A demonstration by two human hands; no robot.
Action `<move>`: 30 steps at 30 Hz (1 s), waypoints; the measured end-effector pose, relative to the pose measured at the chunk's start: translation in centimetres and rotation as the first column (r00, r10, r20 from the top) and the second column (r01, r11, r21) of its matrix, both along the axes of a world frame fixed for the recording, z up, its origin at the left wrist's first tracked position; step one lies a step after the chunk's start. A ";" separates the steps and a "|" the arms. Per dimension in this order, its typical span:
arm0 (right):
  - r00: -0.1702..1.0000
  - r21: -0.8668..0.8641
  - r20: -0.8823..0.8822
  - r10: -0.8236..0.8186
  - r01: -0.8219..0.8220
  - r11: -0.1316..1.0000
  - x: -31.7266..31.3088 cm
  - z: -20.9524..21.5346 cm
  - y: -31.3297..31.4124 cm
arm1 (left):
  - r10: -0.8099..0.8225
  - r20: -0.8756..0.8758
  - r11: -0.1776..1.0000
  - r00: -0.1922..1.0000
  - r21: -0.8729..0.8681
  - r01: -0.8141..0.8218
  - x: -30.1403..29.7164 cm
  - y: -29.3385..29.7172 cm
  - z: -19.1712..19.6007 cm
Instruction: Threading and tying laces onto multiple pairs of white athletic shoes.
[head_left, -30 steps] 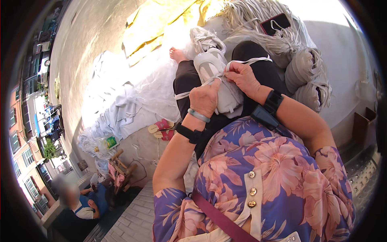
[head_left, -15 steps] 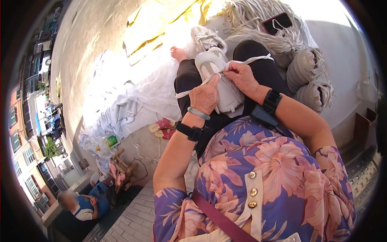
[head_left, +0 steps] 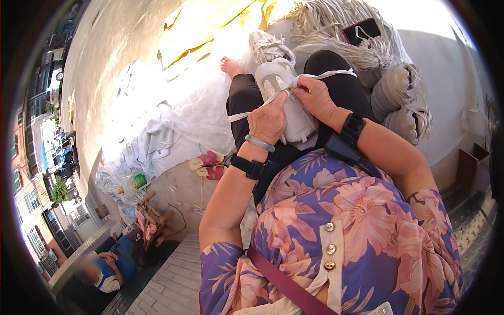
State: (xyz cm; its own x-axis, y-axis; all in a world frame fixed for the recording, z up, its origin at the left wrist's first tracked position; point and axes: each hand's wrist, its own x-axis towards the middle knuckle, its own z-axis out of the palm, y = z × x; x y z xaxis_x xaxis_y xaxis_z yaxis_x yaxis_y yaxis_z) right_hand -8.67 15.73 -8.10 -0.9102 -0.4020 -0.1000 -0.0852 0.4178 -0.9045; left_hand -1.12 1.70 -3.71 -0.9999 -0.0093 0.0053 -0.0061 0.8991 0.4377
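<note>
We are holding a white shoe [head_left: 286, 100] on our lap, sole side down across the black trousers. Our left hand [head_left: 269, 122] is pinching a white lace [head_left: 247, 114] closed between its fingers, and our right hand [head_left: 315, 97] is gripping the lace at the shoe's eyelets. Bundles of laces [head_left: 404, 105] are lying just beside our right knee.

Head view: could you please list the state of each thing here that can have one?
White shoe: lying on the lap, lace partly threaded.
White lace: pulled taut between both hands.
Left hand: pinching the lace.
Right hand: pinching the lace.
Phone: lying flat, screen dark.
Pink sandals: off, on the floor.
</note>
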 end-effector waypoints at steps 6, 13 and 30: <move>0.876 0.080 -0.439 0.198 -0.182 0.980 0.2 0.1 -0.2 | 0.026 0.031 1.000 0.999 0.010 -0.026 -0.2 0.1 -0.3; 0.922 0.254 -0.302 0.240 -0.164 0.953 -1.1 -0.6 -1.0 | 0.107 -0.019 0.993 0.994 0.059 -0.105 -0.5 -0.2 -1.5; 0.934 0.236 -0.225 0.277 -0.224 0.946 -1.8 0.0 -0.8 | 0.733 0.329 -0.182 0.595 0.938 -0.295 5.8 -10.7 3.3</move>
